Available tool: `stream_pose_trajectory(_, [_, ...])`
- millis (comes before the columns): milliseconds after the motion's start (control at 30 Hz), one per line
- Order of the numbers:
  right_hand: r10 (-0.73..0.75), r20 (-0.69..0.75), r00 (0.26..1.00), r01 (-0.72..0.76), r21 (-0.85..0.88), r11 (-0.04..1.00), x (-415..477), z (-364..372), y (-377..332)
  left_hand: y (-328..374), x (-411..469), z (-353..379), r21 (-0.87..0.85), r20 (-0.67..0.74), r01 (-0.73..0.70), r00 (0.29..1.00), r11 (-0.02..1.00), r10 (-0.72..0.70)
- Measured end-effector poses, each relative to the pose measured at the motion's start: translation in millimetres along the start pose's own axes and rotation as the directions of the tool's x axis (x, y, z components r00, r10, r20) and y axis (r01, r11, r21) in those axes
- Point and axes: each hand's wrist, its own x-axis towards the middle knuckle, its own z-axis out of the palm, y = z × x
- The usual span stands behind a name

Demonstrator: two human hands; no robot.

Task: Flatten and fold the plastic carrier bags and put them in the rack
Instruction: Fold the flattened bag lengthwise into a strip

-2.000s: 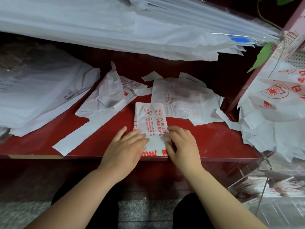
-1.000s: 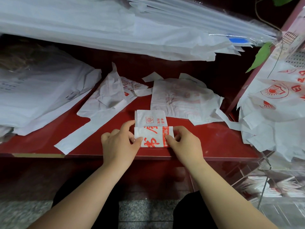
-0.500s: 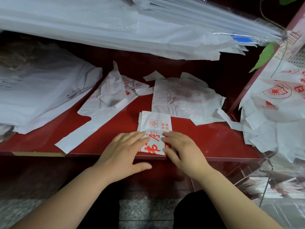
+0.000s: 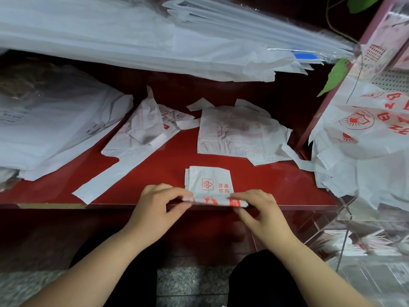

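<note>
Your left hand (image 4: 158, 204) pinches the near left corner of the folded bag (image 4: 209, 185) between thumb and fingertips, and your right hand (image 4: 257, 207) pinches the near right corner the same way, so both hands are closed on its thin, layered near edge. That edge is lifted slightly off the red shelf (image 4: 276, 185), right at the shelf's front lip. The bag is a small white rectangle of crinkled plastic film with red printed characters and a small triangular mark; its far part lies flat on the glossy red surface.

Farther back, two unfolded bags lie spread out: a long one (image 4: 132, 149) to the left with a handle strip trailing toward the front edge, and a wrinkled one (image 4: 234, 134) to the right with faint red print showing through. A thick stack of white bags (image 4: 48, 125) fills the left end. Overhead, a layered sheaf of white sheets (image 4: 155, 34) hangs across the top.

At your right, a heap of bags with red sun logos (image 4: 365, 138) is cut off by the frame edge. Below it, a clear rack (image 4: 345, 240) holds folded bags, though glare makes its compartments hard to make out.
</note>
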Motion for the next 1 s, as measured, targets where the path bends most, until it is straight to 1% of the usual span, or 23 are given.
stream_pose_trajectory(33, [0.073, -0.035, 0.997, -0.071, 0.061, 0.996, 1, 1, -3, 3, 2, 1, -0.049, -0.008, 0.076, 0.997, 0.996, -0.077])
stream_pose_trajectory(67, [0.141, -0.050, 0.989, -0.134, 0.109, 0.985, 3, 2, -5, 6, 5, 3, -0.096, -0.014, 0.119, 0.993, 0.988, -0.121])
stream_pose_trajectory(133, [0.258, -0.053, 0.965, -0.246, 0.168, 0.955, 10, 5, -11, 15, 14, 2, -0.122, -0.031, 0.196, 0.979, 0.973, -0.201])
stream_pose_trajectory(233, [0.403, -0.063, 0.913, -0.389, 0.168, 0.906, 23, 11, -14, 19, 30, 6, 0.041, -0.075, 0.336, 0.940, 0.941, -0.332])
stream_pose_trajectory(300, [0.460, -0.067, 0.886, -0.454, 0.088, 0.887, 32, 14, -15, 18, 38, 9, 0.150, -0.076, 0.360, 0.933, 0.921, -0.352])
stream_pose_trajectory(367, [0.472, -0.089, 0.877, -0.477, -0.047, 0.878, 39, 17, -18, 17, 44, 11, 0.183, -0.065, 0.393, 0.919, 0.901, -0.388])
stream_pose_trajectory(433, [0.478, -0.109, 0.871, -0.491, -0.168, 0.855, 44, 20, -21, 15, 48, 14, 0.234, -0.077, 0.398, 0.917, 0.887, -0.391])
stream_pose_trajectory(533, [0.495, -0.147, 0.856, -0.516, -0.265, 0.814, 49, 24, -22, 16, 50, 15, 0.291, -0.108, 0.383, 0.924, 0.877, -0.367])
stream_pose_trajectory(633, [0.463, -0.158, 0.872, -0.488, -0.357, 0.797, 51, 27, -22, 17, 52, 15, 0.372, -0.096, 0.356, 0.933, 0.857, -0.346])
stream_pose_trajectory(700, [0.426, -0.143, 0.893, -0.446, -0.408, 0.797, 50, 26, -22, 17, 51, 17, 0.440, -0.107, 0.324, 0.945, 0.838, -0.310])
stream_pose_trajectory(767, [0.413, -0.150, 0.899, -0.436, -0.408, 0.802, 50, 27, -24, 14, 48, 19, 0.472, -0.148, 0.253, 0.967, 0.844, -0.207])
stream_pose_trajectory(800, [0.389, -0.177, 0.904, -0.427, -0.402, 0.810, 51, 28, -24, 12, 46, 20, 0.479, -0.153, 0.157, 0.984, 0.864, -0.094])
stream_pose_trajectory(833, [0.324, -0.236, 0.916, -0.396, -0.402, 0.826, 50, 31, -22, 9, 43, 23, 0.474, -0.150, 0.013, 0.987, 0.880, 0.066])
stream_pose_trajectory(867, [0.249, -0.293, 0.923, -0.355, -0.401, 0.845, 49, 34, -21, 7, 41, 27, 0.458, -0.110, -0.151, 0.968, 0.876, 0.224])
stream_pose_trajectory(900, [0.185, -0.317, 0.930, -0.310, -0.405, 0.860, 47, 35, -20, 3, 39, 30, 0.447, -0.010, -0.296, 0.942, 0.844, 0.335])
stream_pose_trajectory(933, [0.142, -0.306, 0.942, -0.268, -0.425, 0.865, 45, 35, -19, 2, 38, 30, 0.456, 0.123, -0.386, 0.920, 0.802, 0.372])
stream_pose_trajectory(967, [0.117, -0.256, 0.960, -0.224, -0.447, 0.866, 43, 36, -17, 4, 39, 28, 0.473, 0.259, -0.417, 0.908, 0.777, 0.330])
stream_pose_trajectory(1000, [0.084, -0.205, 0.975, -0.171, -0.460, 0.871, 42, 37, -16, 9, 40, 25, 0.482, 0.374, -0.417, 0.893, 0.771, 0.249])
